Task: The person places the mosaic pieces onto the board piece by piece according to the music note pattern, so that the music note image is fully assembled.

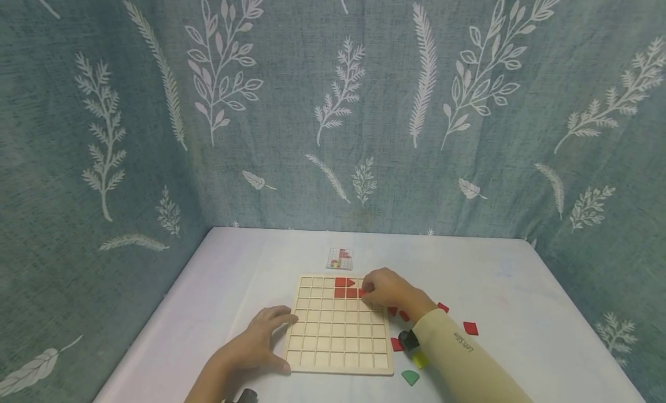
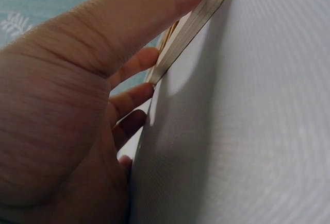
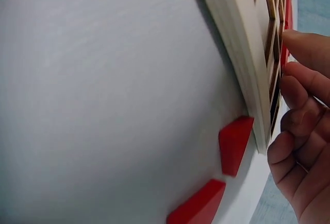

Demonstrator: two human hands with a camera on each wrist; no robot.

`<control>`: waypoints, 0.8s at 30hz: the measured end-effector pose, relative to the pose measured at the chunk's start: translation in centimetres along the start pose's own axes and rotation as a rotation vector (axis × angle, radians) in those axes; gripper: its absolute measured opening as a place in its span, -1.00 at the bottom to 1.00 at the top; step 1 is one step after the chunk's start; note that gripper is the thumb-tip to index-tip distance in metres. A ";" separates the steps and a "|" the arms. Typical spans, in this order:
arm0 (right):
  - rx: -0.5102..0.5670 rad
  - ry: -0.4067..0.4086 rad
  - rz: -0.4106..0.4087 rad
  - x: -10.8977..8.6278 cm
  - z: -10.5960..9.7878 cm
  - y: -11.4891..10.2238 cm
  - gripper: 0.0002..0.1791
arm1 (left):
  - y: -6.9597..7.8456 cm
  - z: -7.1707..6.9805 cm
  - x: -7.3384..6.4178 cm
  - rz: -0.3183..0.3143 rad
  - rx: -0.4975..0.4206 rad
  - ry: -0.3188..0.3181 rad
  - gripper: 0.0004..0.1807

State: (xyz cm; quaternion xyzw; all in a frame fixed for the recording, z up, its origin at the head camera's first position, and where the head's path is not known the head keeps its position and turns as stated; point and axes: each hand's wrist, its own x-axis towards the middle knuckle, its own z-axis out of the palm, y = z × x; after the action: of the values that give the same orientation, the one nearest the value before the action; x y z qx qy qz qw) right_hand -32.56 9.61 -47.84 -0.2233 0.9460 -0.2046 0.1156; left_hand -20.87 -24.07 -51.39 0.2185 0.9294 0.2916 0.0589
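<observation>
Pieces nearest the wearer come first: a green quarter-round piece (image 1: pixel 410 377) lies on the white tabletop (image 1: pixel 520 287) at about five o'clock from the wooden grid board (image 1: pixel 338 345), with loose red pieces (image 1: pixel 470 328) scattered off the board's right edge, from three to four o'clock. The right wrist view shows two of these red pieces (image 3: pixel 234 144) lying just beside the board's edge (image 3: pixel 242 69), apart from it.

The left hand (image 1: pixel 255 345) rests at the board's nine o'clock side, fingers straight and relaxed, its grip released; the thumb (image 2: pixel 154 7) presses against the board's rim (image 2: pixel 198 23), steadying it. Keeping that pressure flat and sideways seems the sound way to stop the board sliding while a piece goes in.

Further off, the right hand (image 1: pixel 387 290) lies over the board's upper right part, fingers curled down at a red piece (image 1: pixel 362 292) in the second row. Whether the grip pinches that piece or merely presses it I cannot tell, since the fingertips hide it. The piece sits at roughly nine o'clock from the knuckles, touching the row of red squares (image 1: pixel 346 292) already seated, below another red pair (image 1: pixel 344 282) in the top row. To seat it well, I judge, it should be lowered square to its cell and pushed level with its neighbours.

Beyond the board's twelve o'clock edge lies a small pattern card (image 1: pixel 340 258), well apart from both hands, before the leaf-printed curtain (image 1: pixel 333 102).
</observation>
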 end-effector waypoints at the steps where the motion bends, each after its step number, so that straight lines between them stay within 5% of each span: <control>1: 0.002 0.001 0.003 -0.1 0.0 0.1 -0.80 | 0.0 0.0 0.0 0.002 0.000 0.000 0.15; 13: 0.076 -0.002 0.099 -2.0 -1.2 1.3 -0.77 | 0.3 -0.1 0.2 -0.020 0.007 0.004 0.15; 24: -0.033 0.042 0.163 -4.4 -2.2 3.7 -0.80 | 0.3 0.0 0.4 -0.021 0.018 0.008 0.16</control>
State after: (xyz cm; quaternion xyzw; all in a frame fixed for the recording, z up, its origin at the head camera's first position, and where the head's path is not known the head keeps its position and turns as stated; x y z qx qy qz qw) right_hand -30.80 15.38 -46.98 -0.1429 0.9666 -0.1835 0.1081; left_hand -21.09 -23.69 -51.28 0.2079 0.9345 0.2835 0.0562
